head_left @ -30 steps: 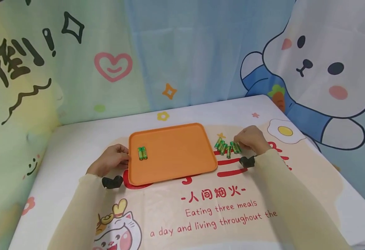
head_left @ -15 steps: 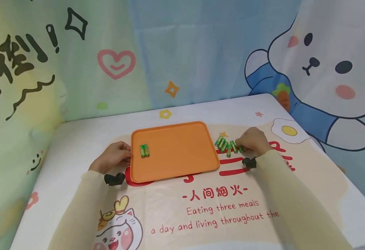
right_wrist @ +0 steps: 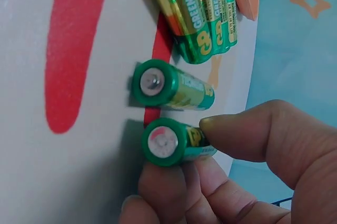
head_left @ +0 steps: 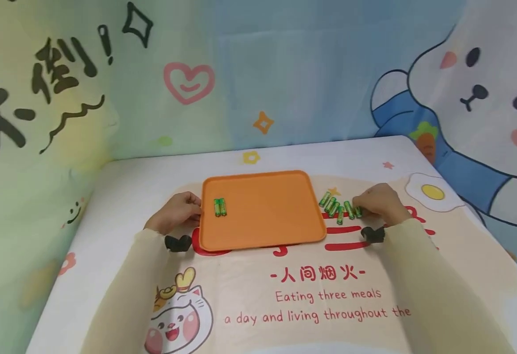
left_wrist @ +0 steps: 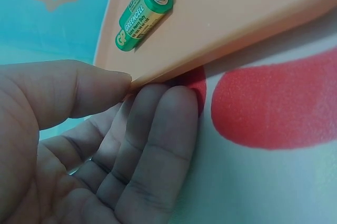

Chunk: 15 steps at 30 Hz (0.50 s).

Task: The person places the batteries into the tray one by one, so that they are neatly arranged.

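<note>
My left hand (head_left: 176, 212) pinches the left rim of an orange tray (head_left: 267, 211); in the left wrist view the thumb lies on top of the rim, with fingers under it. Two green AA batteries (left_wrist: 143, 21) lie side by side on the tray near that hand. To the right of the tray, my right hand (head_left: 382, 201) pinches one green battery (right_wrist: 174, 140) between thumb and fingers, its flat end facing the wrist camera. Close beside it lies another battery (right_wrist: 174, 84), its button end toward the camera.
Several more loose batteries (head_left: 329, 204) lie in a small cluster between the tray and my right hand. The printed tablecloth (head_left: 324, 329) carries red lettering and cartoons. A cartoon-patterned curtain (head_left: 302, 83) hangs behind the table.
My right hand has drawn its battery slightly right, away from its neighbour. The head view has shifted, so everything sits further right. My left hand stays at the tray's rim.
</note>
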{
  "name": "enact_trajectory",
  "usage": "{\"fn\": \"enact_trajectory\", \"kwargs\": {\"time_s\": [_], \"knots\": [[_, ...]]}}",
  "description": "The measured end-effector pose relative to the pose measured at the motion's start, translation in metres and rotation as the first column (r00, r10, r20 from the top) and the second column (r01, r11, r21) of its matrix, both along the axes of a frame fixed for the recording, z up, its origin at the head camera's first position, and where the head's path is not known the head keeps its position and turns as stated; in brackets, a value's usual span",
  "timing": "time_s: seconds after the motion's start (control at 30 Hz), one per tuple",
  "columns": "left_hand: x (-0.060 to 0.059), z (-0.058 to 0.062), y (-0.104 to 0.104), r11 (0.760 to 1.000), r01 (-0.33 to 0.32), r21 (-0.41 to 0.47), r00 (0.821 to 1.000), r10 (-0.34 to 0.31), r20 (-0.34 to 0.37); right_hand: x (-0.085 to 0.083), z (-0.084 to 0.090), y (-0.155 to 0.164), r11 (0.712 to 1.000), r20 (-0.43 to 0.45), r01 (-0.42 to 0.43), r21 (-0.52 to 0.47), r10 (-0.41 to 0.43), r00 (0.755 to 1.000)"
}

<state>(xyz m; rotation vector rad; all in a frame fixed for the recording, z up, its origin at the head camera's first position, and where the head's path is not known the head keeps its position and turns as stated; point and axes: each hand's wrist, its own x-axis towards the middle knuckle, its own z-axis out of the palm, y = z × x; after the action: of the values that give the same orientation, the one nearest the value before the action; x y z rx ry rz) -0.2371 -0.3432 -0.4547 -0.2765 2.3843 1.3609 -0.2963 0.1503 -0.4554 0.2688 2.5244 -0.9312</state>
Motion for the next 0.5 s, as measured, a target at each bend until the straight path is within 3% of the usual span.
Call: {"fn": "enact_trajectory", "kwargs": {"time_s": [0.2, 0.33, 0.5], "knots": [[-0.029, -0.004, 0.044, 0.994, 0.084, 0.074, 0.996, -0.082, -0.027, 0.018, 0.012, 0.043, 0.999, 0.013, 0.038, -0.017, -0.038, 0.999], [-0.033, -0.006, 0.053, 0.994, 0.086, 0.067, 0.996, -0.085, -0.011, 0.02, 0.015, 0.038, 0.996, -0.01, 0.037, -0.076, -0.038, 0.999], [-0.032, -0.008, 0.054, 0.995, 0.074, 0.073, 0.997, -0.074, -0.004, 0.017, 0.019, 0.009, 0.989, -0.077, -0.005, -0.151, -0.007, 0.997]]}}
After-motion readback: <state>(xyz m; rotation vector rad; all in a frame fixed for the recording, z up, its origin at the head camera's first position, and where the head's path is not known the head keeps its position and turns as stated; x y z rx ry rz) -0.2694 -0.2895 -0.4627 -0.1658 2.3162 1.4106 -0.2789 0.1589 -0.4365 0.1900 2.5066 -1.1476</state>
